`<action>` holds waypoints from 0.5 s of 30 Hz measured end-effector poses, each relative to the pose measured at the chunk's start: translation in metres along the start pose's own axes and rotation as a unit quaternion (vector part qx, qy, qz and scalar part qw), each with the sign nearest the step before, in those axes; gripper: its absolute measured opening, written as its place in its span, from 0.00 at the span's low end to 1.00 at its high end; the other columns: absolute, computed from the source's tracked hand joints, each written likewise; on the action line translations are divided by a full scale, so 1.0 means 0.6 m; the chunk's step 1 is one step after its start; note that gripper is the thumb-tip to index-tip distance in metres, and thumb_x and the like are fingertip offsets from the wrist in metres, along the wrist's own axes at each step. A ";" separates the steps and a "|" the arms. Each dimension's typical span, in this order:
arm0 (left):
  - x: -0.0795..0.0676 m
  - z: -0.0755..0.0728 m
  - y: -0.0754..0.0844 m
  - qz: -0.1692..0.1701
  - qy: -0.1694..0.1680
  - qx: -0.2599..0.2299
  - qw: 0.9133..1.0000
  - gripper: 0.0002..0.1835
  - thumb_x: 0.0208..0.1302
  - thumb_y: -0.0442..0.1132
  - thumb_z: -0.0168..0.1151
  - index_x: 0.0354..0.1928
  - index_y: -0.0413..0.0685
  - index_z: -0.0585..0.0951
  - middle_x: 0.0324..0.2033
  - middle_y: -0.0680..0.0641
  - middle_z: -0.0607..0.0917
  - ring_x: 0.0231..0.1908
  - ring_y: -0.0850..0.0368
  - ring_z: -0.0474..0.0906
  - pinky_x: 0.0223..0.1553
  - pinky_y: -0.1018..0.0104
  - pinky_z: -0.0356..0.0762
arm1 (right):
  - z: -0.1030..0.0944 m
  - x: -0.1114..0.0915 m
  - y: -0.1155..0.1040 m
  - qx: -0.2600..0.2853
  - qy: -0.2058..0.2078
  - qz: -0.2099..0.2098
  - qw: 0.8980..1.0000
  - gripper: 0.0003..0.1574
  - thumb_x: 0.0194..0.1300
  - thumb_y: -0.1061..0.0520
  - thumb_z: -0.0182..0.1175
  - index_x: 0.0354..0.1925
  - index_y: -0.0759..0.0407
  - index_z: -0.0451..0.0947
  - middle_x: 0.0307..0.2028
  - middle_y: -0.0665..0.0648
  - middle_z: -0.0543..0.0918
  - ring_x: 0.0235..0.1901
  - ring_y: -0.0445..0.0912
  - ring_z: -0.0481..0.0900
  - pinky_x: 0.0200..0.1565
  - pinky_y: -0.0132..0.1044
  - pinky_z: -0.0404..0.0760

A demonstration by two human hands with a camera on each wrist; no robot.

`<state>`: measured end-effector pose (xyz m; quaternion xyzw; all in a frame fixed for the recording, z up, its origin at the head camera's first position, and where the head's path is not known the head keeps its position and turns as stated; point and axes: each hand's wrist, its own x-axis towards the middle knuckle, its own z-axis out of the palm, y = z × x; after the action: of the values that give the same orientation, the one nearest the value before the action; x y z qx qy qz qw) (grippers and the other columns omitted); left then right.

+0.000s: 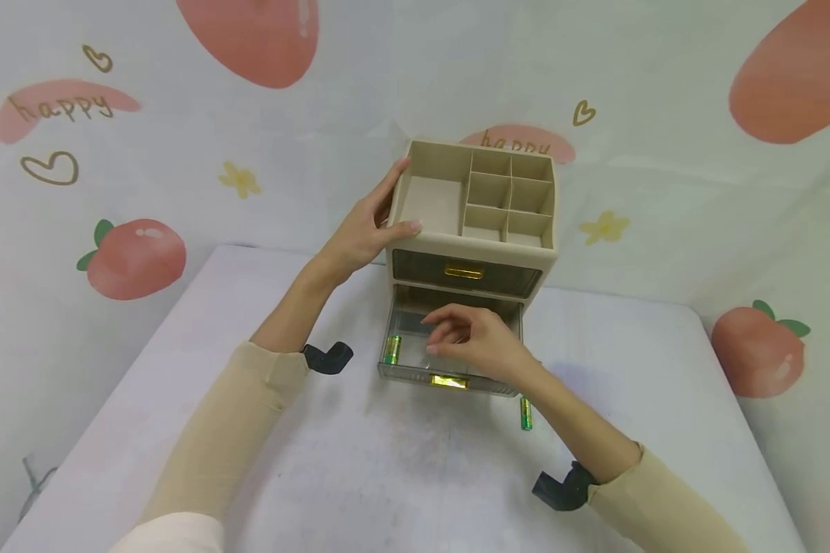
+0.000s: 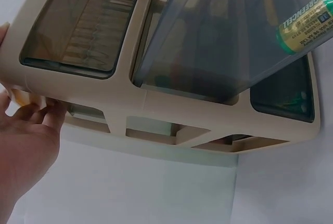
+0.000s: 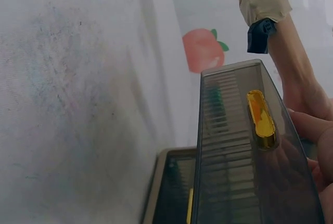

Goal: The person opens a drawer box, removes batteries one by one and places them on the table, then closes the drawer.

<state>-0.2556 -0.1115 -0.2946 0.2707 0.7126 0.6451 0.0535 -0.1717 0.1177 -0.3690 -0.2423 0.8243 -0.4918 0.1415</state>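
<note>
A beige desktop drawer organizer [image 1: 473, 244] stands on the table, its middle see-through drawer [image 1: 415, 372] pulled out. My left hand [image 1: 360, 234] grips the organizer's upper left side, thumb on the top rim; in the left wrist view its fingers curl at the side frame. Over the open drawer hovers my right hand [image 1: 476, 338], fingers loosely bent, thumb and forefinger apart, nothing visible between them. A green-and-gold battery [image 1: 393, 350] lies at the drawer's left side, its GREENCELL label readable in the left wrist view. Another battery [image 1: 526, 413] is on the table, right of the drawer.
The upper drawer [image 1: 415, 269] with its gold handle is closed, and so is the bottom drawer [image 2: 283, 96]. Divided compartments [image 1: 489, 190] form the organizer's top. Behind the white table [image 1: 401, 476] hangs a fruit-printed cloth [image 1: 353, 92].
</note>
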 end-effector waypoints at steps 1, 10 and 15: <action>-0.002 -0.001 0.000 -0.001 0.000 0.002 1.000 0.47 0.66 0.30 0.60 0.80 0.50 0.45 0.77 0.41 0.48 0.71 0.43 0.55 0.69 0.50 0.56 | 0.002 0.003 0.000 0.004 -0.008 0.003 1.000 0.25 0.62 0.59 0.70 0.56 0.64 0.78 0.36 0.50 0.86 0.35 0.45 0.84 0.40 0.35 0.81; -0.003 -0.002 -0.001 0.005 0.003 0.005 1.000 0.47 0.66 0.30 0.60 0.80 0.50 0.45 0.77 0.41 0.49 0.71 0.43 0.55 0.69 0.50 0.57 | 0.013 0.027 -0.003 0.011 -0.039 0.033 0.999 0.28 0.60 0.61 0.71 0.57 0.66 0.77 0.37 0.52 0.86 0.37 0.44 0.85 0.43 0.36 0.81; -0.002 -0.003 -0.003 0.004 0.001 0.005 1.000 0.47 0.66 0.30 0.60 0.80 0.51 0.45 0.77 0.41 0.49 0.71 0.44 0.55 0.68 0.51 0.57 | 0.020 0.039 -0.001 -0.002 -0.046 0.057 0.997 0.28 0.58 0.60 0.73 0.56 0.64 0.78 0.36 0.51 0.86 0.37 0.42 0.85 0.44 0.36 0.81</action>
<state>-0.2556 -0.1137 -0.2962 0.2736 0.7149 0.6416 0.0486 -0.1858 0.0958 -0.3739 -0.2172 0.8303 -0.4698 0.2066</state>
